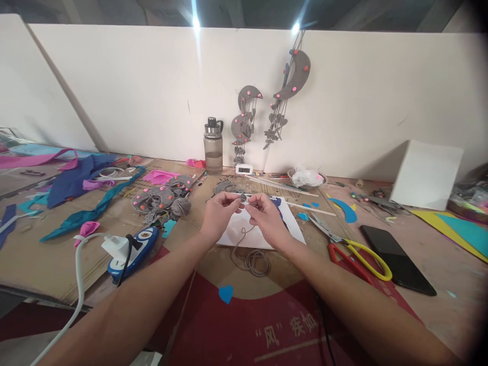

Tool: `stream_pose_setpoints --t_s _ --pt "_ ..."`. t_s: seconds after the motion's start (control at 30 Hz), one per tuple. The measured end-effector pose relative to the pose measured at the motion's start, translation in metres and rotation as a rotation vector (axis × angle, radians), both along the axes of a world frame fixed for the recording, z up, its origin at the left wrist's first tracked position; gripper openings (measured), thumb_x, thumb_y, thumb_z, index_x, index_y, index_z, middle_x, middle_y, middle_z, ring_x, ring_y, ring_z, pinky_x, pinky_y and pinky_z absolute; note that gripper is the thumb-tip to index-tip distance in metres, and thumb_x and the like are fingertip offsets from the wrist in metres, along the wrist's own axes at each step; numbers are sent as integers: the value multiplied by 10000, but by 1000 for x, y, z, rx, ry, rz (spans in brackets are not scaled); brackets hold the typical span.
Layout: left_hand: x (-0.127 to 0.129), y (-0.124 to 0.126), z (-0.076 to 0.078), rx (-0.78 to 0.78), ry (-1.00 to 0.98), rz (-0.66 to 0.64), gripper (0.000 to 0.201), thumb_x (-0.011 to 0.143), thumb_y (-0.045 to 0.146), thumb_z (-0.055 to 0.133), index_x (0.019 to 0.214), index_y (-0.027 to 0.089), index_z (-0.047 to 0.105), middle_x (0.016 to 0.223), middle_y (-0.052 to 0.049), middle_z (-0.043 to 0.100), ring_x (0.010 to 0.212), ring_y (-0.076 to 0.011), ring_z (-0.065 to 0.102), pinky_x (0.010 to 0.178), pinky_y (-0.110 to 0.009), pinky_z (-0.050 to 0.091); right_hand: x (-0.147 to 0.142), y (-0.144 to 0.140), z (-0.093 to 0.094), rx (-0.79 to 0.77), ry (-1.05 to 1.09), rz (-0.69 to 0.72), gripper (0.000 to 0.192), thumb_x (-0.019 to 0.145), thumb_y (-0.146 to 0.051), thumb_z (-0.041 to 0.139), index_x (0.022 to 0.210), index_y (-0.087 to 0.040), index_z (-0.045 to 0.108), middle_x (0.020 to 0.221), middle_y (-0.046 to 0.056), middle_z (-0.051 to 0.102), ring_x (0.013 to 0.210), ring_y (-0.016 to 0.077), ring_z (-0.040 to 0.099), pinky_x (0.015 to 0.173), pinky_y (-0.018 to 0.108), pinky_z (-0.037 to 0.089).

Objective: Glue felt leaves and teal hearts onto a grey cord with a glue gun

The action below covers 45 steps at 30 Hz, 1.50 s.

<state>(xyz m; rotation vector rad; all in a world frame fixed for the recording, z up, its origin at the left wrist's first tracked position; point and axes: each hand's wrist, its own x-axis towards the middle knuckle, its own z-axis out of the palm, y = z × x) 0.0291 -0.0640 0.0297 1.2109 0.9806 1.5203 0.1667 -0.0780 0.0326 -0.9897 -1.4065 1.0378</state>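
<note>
Delicately, left hand (221,212) pinches small grey piece (243,197) above white paper (233,230), apparently for fine control; right hand (264,209) close beside, grip unclear. Grey cord (257,275) lies coiled nearer, likely keeping slack tidy.

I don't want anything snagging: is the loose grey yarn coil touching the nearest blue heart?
Apart. The head view plainly shows brown cardboard between the grey yarn coil and the blue heart.

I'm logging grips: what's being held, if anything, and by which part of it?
The left hand pinches a small grey piece; exactly where is too small to tell. Whether the right hand holds it or the grey cord cannot be told.
</note>
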Motion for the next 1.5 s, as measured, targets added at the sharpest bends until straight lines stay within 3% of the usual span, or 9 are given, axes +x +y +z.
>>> stream_pose_setpoints --t_s 0.17,0.6,1.5 --pt "4 0 -3 -17 -62 -55 207 680 300 748 777 135 671 727 -52 679 655 -154 648 658 -315 530 6 2 0 85 -128 -82 196 804 -404 558 793 -210 535 730 -26 526 599 102 438 537 236 394" --pt "8 -6 1 -53 -98 -156 231 690 303 742 831 130 684 751 -49 675 685 -132 623 701 -298 519 6 -2 8 109 -272 -224 218 807 -396 550 707 -203 530 675 -17 537 624 128 448 597 275 360" --pt "10 -8 -4 61 -4 -88 143 728 232 670 790 147 575 681 21 606 612 -98 601 658 -258 493 3 -4 9 116 -295 -279 195 742 -318 576 614 -211 475 594 -47 465 582 113 413 567 267 333"
